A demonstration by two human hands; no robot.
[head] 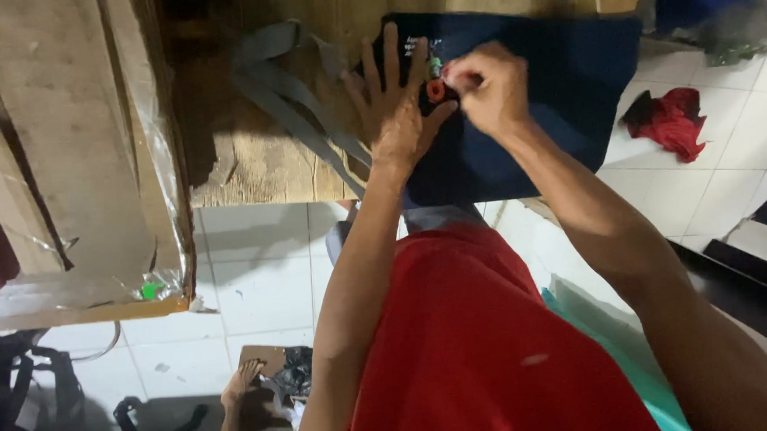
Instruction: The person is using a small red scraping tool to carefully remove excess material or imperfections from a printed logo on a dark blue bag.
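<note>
My left fingers (391,66) spread flat on the navy bag (560,84) atop the wooden table (249,161), left hand (395,110) holding nothing, thumb beside a small red piece (436,90), right hand (489,87) curled, fingertips pinched at that piece, forearms angled upward.

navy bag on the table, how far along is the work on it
Done: the navy bag lies flat on the wooden table, grey straps off to one side, with a small green piece already on the fabric. In hand: the left hand presses the cloth flat while the right hand works at a small red piece. Left: whether the red piece is fixed cannot be told.
</note>
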